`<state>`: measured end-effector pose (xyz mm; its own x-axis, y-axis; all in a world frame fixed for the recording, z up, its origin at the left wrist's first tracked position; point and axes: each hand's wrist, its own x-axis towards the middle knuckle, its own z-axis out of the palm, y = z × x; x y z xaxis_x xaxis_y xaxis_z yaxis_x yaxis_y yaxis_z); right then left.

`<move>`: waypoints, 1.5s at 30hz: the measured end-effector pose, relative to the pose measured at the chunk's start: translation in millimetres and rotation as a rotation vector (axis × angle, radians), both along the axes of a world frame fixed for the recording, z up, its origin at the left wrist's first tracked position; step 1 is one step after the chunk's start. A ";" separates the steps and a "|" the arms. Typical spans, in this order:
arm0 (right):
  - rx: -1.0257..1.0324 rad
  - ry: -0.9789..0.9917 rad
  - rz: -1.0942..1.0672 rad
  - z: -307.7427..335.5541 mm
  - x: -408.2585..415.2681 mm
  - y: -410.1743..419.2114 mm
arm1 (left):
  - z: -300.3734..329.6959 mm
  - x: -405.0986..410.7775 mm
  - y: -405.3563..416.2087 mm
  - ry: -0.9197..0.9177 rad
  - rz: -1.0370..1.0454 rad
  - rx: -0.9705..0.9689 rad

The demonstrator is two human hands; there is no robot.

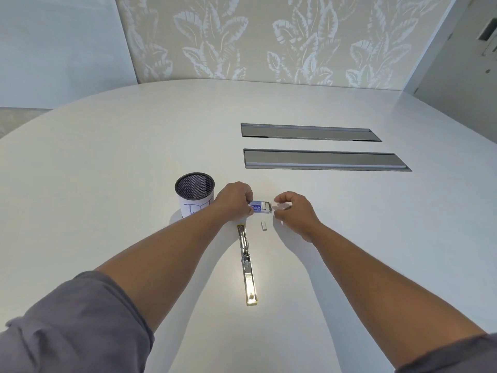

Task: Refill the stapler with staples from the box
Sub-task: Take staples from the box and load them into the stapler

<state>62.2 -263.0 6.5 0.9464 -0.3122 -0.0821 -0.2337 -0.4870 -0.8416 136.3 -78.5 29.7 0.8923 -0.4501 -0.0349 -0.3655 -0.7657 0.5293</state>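
Note:
A small blue and white staple box [260,206] lies on the white table [107,170], its inner tray slid partly out to the right. My left hand [234,200] grips the box's left end. My right hand [294,211] hovers just right of the box with fingers curled and apart, holding nothing that I can see. A short strip of staples [263,226] lies loose on the table below the box. The metal stapler [247,265] lies unfolded flat between my forearms, its long arm pointing toward me.
A black mesh pen cup [194,193] with a white paper label stands just left of my left hand. Two long grey cable flaps [322,159] are set into the table farther back. A leaf-patterned wall rises behind the table.

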 end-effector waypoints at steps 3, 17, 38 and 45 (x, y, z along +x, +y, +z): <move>-0.075 0.027 0.039 1.7 6.9 3.0 | 0.1 0.7 -0.3 0.003 -0.004 -0.002; -0.364 -0.065 0.258 4.1 18.3 -1.8 | -1.9 2.4 0.0 0.003 0.006 0.003; -0.101 -0.043 0.102 -4.3 23.4 20.2 | -6.5 -4.6 -2.7 0.001 0.068 -0.085; 0.166 -0.017 -0.025 -5.1 21.9 17.4 | -7.8 -9.4 -8.1 -0.011 0.095 -0.092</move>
